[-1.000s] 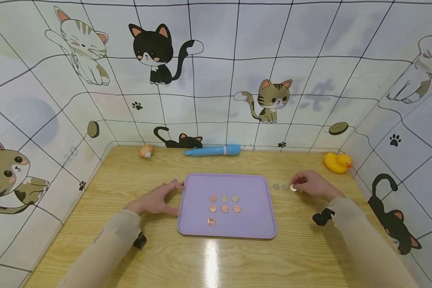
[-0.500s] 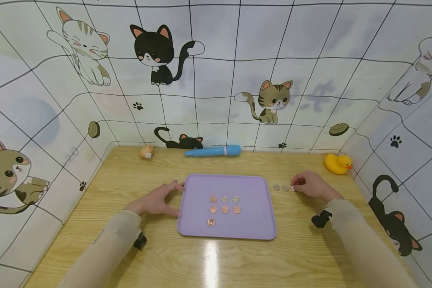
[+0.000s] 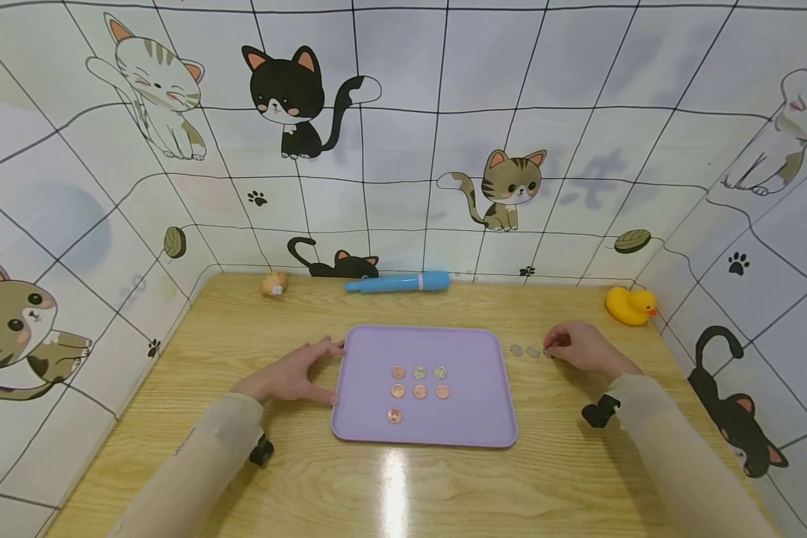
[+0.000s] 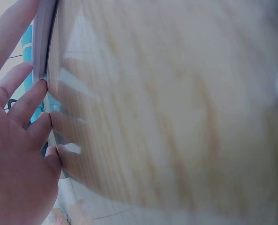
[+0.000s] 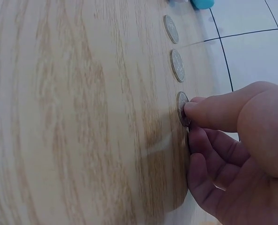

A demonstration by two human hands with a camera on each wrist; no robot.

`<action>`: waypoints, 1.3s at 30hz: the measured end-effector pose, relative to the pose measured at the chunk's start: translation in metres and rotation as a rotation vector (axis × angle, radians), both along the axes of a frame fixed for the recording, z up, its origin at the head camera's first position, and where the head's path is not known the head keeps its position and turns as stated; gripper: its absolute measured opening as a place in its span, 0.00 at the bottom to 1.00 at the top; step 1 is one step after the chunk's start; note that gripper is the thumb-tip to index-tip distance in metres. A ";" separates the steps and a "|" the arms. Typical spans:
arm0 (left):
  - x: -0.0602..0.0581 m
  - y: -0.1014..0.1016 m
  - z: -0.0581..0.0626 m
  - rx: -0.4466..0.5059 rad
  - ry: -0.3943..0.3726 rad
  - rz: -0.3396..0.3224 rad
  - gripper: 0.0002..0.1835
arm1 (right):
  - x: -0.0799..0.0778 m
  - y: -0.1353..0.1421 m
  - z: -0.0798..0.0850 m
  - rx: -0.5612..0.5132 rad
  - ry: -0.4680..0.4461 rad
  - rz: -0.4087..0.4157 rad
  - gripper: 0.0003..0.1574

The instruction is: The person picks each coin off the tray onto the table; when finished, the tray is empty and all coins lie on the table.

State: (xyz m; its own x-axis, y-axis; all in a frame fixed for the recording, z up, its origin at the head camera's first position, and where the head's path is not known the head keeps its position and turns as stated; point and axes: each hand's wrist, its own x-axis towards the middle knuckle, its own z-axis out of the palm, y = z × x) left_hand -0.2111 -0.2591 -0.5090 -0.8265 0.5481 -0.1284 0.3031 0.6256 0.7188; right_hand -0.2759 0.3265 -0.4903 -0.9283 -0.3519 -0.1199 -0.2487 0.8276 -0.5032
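Observation:
With thumb and fingertips my right hand (image 3: 586, 348) pinches a silver coin (image 5: 183, 108) that lies almost flat on the wooden table. In line to its left are two more silver coins, the middle coin (image 5: 177, 65) and the far coin (image 5: 171, 29). Between my hands lies a lilac tray (image 3: 474, 418) carrying several coins in rows; two are silvery, such as the silver coin (image 3: 440, 372), and the rest copper, such as the copper coin (image 3: 394, 415). My left hand (image 3: 294, 375) spreads its fingers and thumb against the tray's left edge.
At the back of the table (image 3: 296, 486) lie a blue marker-like stick (image 3: 397, 282) and a small orange figure (image 3: 273, 283). A yellow rubber duck (image 3: 630, 305) sits beyond my right hand. Cat-printed cloth walls (image 3: 403, 134) enclose the back and sides.
The coin in my right hand has gone from tilted and shining to nearly flat on the table, in line with the other two. My left hand and the tray stay put.

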 end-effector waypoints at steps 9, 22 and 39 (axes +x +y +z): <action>0.001 0.000 0.001 -0.008 -0.005 0.007 0.45 | 0.003 -0.003 0.001 -0.006 -0.017 -0.007 0.04; 0.000 0.000 -0.001 0.000 -0.012 -0.001 0.45 | 0.001 0.000 0.001 0.000 -0.043 -0.041 0.05; 0.000 0.000 0.001 -0.018 -0.018 0.014 0.45 | 0.010 -0.058 0.020 -0.114 0.033 0.065 0.06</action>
